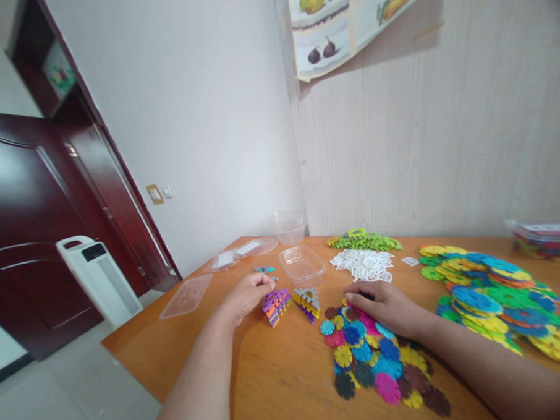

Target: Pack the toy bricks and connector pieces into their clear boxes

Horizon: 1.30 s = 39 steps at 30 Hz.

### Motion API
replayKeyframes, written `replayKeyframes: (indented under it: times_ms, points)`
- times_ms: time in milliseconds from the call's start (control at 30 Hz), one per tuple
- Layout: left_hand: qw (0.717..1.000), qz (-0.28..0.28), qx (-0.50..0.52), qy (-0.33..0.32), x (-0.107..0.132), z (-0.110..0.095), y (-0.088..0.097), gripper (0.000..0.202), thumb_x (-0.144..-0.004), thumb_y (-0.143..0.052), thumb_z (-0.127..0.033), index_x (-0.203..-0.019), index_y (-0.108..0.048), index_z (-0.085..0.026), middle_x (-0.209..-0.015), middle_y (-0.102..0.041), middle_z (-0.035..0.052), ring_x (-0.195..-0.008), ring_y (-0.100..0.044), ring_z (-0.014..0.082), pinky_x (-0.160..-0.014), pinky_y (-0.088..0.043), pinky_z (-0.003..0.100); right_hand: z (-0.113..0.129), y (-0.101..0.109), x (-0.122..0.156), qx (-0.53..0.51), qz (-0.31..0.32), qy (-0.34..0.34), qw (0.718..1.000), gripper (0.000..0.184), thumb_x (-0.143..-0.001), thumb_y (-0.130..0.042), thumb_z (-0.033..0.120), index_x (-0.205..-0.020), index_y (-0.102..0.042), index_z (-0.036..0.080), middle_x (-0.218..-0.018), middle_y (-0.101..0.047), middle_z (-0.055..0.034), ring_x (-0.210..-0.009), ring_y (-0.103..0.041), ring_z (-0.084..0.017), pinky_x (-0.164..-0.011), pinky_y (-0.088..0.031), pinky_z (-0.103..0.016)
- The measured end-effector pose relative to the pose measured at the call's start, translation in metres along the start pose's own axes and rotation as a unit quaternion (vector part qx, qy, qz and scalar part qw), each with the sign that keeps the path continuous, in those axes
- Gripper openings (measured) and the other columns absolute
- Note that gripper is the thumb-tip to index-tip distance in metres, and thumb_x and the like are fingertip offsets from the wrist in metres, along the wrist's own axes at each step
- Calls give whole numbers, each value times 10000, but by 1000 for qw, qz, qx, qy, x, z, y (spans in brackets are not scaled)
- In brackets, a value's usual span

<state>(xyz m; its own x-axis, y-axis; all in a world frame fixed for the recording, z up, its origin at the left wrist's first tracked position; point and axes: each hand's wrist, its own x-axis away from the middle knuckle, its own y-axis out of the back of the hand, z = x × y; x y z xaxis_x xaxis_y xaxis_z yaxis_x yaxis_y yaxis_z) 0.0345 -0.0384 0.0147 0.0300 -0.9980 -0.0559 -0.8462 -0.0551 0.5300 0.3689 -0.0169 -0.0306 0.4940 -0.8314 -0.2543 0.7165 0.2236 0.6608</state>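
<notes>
My left hand (247,298) is closed, thumb and fingertips together, just left of a stack of purple, orange and yellow triangular plastic pieces (275,306). What those fingertips pinch, if anything, cannot be made out. To the right of that stack stands a second one of grey, yellow and purple triangular pieces (307,303). A few small blue-grey pieces (264,269) lie behind my left fingers. My right hand (377,302) lies palm down, fingers stretched out, over the back of a pile of small colourful notched discs (363,352). Its palm and some fingers are hidden.
Behind the stacks sits a clear plastic tub (302,265), with another clear container (290,227) near the wall. Transparent lids (186,296) lie at left. White pieces (363,265), green pieces (367,241) and large notched discs (501,296) spread across the wooden table (278,383).
</notes>
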Motion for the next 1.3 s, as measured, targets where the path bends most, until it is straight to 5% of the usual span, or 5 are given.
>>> replayKeyframes:
  times_ms: [500,767,833,1033,1300]
  points:
    - [1000,12,1,-8,0,2,-1,189,-698,-641,-341,-761,-660,-164,-717,-642,8,-666,-539,149,-644,-386,250,1,0,0,-3,2,1,1000,398,-923,-468,516,-990,-725,221,-949,-745,-23,-857,-664,-212,-768,-494,-316]
    - [951,-305,34,47,-18,20,25,219,-718,-542,-294,-855,-657,-168,-786,-659,18,-700,-577,155,-629,-419,240,1,-1,0,-3,1,-2,1000,392,-922,-470,514,-991,-725,224,-959,-747,-25,-875,-666,-221,-783,-497,-326]
    - [939,-336,16,69,-20,26,28,213,-718,-536,-277,-854,-657,-168,-782,-661,23,-711,-590,165,-615,-421,241,2,0,-1,-2,0,0,1000,386,-923,-470,509,-986,-727,227,-959,-747,-22,-880,-666,-221,-787,-496,-325]
    - [984,-158,-49,74,-19,35,14,206,-664,-653,-237,-853,-649,-158,-735,-663,13,-664,-600,156,-596,-430,234,2,0,-1,3,-2,1,1000,382,-922,-474,502,-986,-727,224,-954,-748,-26,-864,-667,-219,-779,-497,-325]
    - [980,-132,-137,64,-33,59,12,207,-649,-668,-155,-854,-642,-171,-777,-688,21,-687,-633,151,-600,-441,220,-1,-1,1,0,2,-1,1000,384,-924,-472,507,-988,-730,230,-950,-754,-21,-871,-670,-219,-789,-500,-329]
